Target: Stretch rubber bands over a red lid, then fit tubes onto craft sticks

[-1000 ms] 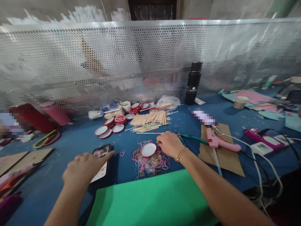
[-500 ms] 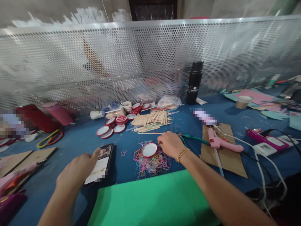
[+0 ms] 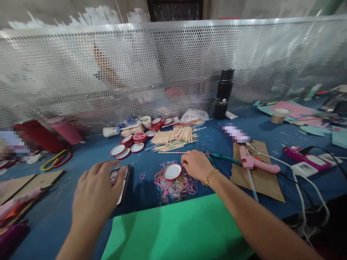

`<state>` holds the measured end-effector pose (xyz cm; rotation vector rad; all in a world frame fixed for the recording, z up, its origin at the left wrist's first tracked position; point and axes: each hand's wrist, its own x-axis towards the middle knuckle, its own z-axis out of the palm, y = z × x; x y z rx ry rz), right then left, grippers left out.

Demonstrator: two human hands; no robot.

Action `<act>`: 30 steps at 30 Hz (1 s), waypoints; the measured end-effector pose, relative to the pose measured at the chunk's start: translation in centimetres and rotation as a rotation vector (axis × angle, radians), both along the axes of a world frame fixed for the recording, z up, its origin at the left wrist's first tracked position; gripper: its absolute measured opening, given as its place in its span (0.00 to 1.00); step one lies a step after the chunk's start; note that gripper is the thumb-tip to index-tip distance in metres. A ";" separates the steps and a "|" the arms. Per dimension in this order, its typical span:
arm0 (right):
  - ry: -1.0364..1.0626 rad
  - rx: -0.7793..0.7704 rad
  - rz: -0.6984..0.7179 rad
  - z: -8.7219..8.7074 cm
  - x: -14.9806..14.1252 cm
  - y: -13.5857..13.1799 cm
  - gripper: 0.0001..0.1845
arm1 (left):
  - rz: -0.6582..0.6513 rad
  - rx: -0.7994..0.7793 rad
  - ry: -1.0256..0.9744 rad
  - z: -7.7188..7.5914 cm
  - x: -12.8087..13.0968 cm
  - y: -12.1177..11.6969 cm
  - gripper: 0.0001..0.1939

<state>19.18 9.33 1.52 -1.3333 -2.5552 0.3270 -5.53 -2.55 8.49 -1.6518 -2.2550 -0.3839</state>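
My left hand [image 3: 94, 191] is over a phone [image 3: 125, 182] that lies on the blue table. Its fingers are apart, and it covers most of the screen. Against the right edge of a red-rimmed jar lid [image 3: 172, 172], my right hand [image 3: 196, 164] rests with curled fingers. The fingertips are hidden, so I cannot make out what they hold, if anything. The lid lies with its white inside up on a heap of coloured rubber bands [image 3: 176, 190]. A couple of loose bands [image 3: 142, 176] lie between phone and heap.
Green foam-like sheet [image 3: 173, 231] in front; wooden sticks [image 3: 176, 134] and stacked lids [image 3: 137, 147] behind. At right are green-handled pliers [image 3: 225, 158], a pink glue gun [image 3: 257, 165] on cardboard [image 3: 271, 187], and white cables [image 3: 302, 206]. A black flask [image 3: 223, 95] stands near the perforated metal screen [image 3: 176, 54].
My left hand has lifted off the phone's edge and spread its fingers, now hiding more of the screen. My right hand has stayed beside the lid.
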 end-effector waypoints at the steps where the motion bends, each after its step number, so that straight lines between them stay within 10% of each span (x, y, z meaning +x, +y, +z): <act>1: 0.015 0.001 -0.004 0.1 0.0 0.0 0.09 | -0.108 -0.022 -0.026 -0.2 1.0 0.4 0.24; 6: 0.101 -0.004 -0.037 0.5 0.2 0.0 0.09 | -0.440 -0.236 -0.151 -2.9 5.6 3.0 0.25; 18: 0.161 -0.078 -0.085 0.9 0.7 0.4 0.04 | -0.530 -0.214 -0.353 -4.7 5.4 6.0 0.27; 26: 0.073 -0.100 -0.057 0.6 1.0 0.5 0.11 | -0.471 -0.160 -1.470 -4.8 4.6 5.7 0.47; 30: 0.133 -0.034 -0.015 0.7 1.2 0.6 0.13 | -0.374 -0.153 -1.900 -4.1 5.8 5.1 0.40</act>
